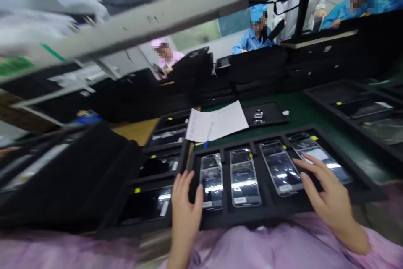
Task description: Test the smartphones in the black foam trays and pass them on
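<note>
In front of me lies a black foam tray (226,218) with phone screens set in its slots. My left hand (186,202) rests at the tray's left edge, fingers stretched and thumb apart, beside the leftmost phone screen (211,181). A second phone screen (244,178) sits one slot to the right. My right hand (327,195) is spread over the right part, its fingertips between the third phone screen (279,168) and the rightmost phone screen (321,155). Whether those fingertips touch either screen I cannot tell. Neither hand holds anything.
Behind the tray are a paper sheet (217,122) with a blue pen (207,141) and a small black tray (270,111). Another tray of screens (154,164) adjoins on the left; a further tray (355,105) lies right. Across the bench, people in blue (252,40) and pink (168,59) sit behind stacked black trays (258,69).
</note>
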Motion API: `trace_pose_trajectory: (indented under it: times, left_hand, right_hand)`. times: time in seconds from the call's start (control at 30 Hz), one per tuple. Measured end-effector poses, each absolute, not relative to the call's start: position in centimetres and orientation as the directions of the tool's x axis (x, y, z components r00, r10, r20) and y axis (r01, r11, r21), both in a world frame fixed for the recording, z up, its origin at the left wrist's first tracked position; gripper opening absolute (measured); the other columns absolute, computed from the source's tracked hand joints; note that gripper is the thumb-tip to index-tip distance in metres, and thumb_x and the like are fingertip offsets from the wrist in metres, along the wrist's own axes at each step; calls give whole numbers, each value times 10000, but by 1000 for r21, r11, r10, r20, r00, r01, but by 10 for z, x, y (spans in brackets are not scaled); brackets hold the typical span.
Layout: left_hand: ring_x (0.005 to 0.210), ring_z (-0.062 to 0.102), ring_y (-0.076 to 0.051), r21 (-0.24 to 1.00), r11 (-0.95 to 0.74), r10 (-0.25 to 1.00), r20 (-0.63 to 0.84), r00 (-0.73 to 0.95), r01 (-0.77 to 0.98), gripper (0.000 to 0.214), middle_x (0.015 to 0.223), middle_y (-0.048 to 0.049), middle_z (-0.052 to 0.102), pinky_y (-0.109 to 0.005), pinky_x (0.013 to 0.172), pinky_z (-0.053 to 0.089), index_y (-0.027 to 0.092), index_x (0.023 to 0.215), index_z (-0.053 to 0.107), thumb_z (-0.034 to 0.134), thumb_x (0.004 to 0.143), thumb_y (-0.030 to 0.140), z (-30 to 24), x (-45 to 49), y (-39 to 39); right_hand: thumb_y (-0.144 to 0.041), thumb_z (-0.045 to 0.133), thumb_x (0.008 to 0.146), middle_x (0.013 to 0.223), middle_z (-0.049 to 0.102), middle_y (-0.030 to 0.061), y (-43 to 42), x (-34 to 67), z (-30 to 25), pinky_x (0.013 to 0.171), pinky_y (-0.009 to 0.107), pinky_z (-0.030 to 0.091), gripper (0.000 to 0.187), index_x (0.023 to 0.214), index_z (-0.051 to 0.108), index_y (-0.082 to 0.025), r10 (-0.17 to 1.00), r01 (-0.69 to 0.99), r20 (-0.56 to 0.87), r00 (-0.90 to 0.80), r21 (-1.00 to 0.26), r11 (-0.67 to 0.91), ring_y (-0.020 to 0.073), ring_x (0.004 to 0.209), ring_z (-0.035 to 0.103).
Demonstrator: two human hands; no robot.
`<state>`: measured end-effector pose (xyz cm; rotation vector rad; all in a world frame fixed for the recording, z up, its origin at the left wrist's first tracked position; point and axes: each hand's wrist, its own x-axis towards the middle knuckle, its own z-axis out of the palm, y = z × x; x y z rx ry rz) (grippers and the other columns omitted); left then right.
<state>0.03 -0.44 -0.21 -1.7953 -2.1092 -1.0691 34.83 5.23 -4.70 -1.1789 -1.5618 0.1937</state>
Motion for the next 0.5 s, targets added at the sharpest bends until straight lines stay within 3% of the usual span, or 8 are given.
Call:
trace_pose_trajectory:
  times: [0.1, 0.2, 0.27, 0.4, 0.5]
  left_hand:
    - [1417, 435, -370, 411, 21, 797, 544, -264, 911, 486, 1369, -198, 607, -605, 1169, 352, 135, 1241, 627, 487, 938, 488, 2, 2, 0]
    - [1418, 426, -399, 414, 30, 819, 512, -260, 910, 556, 1363, -232, 603, -623, 1168, 340, 97, 1237, 630, 457, 935, 530, 7, 5, 5]
    - [1420, 420, -414, 411, 32, 833, 492, -251, 911, 595, 1362, -251, 598, -625, 1170, 336, 76, 1242, 630, 446, 930, 548, 9, 7, 7]
    - [1421, 420, -419, 403, 36, 843, 479, -245, 914, 613, 1363, -259, 595, -623, 1171, 337, 75, 1235, 635, 443, 920, 565, 11, 7, 9]
    - [1429, 414, -408, 416, 41, 841, 476, -256, 908, 587, 1371, -241, 595, -620, 1178, 330, 104, 1223, 639, 446, 916, 566, 11, 8, 8]
  right_hand:
    - [-250, 492, 976, 1225, 699, 102, 56, 368, -36, 1044, 509, 487, 388, 1360, 548, -233, 695, 541, 685, 219, -678, 497, 281, 1206, 631]
    - [-222, 465, 951, 1156, 718, 115, 71, 394, -33, 1082, 577, 433, 325, 1247, 596, -198, 705, 678, 662, 255, -642, 358, 321, 1285, 565]
    - [-209, 432, 933, 1156, 715, 123, 83, 407, -35, 1105, 634, 382, 295, 1158, 621, -186, 771, 765, 615, 163, -572, 295, 349, 1320, 529]
    - [-168, 366, 910, 1303, 656, 131, 101, 407, -38, 1153, 698, 273, 390, 1243, 567, -167, 873, 798, 478, -99, -486, 357, 355, 1417, 427]
    - [-186, 372, 924, 1306, 662, 121, 102, 400, -37, 1154, 735, 219, 391, 1279, 537, -189, 882, 782, 463, -88, -516, 349, 354, 1406, 444]
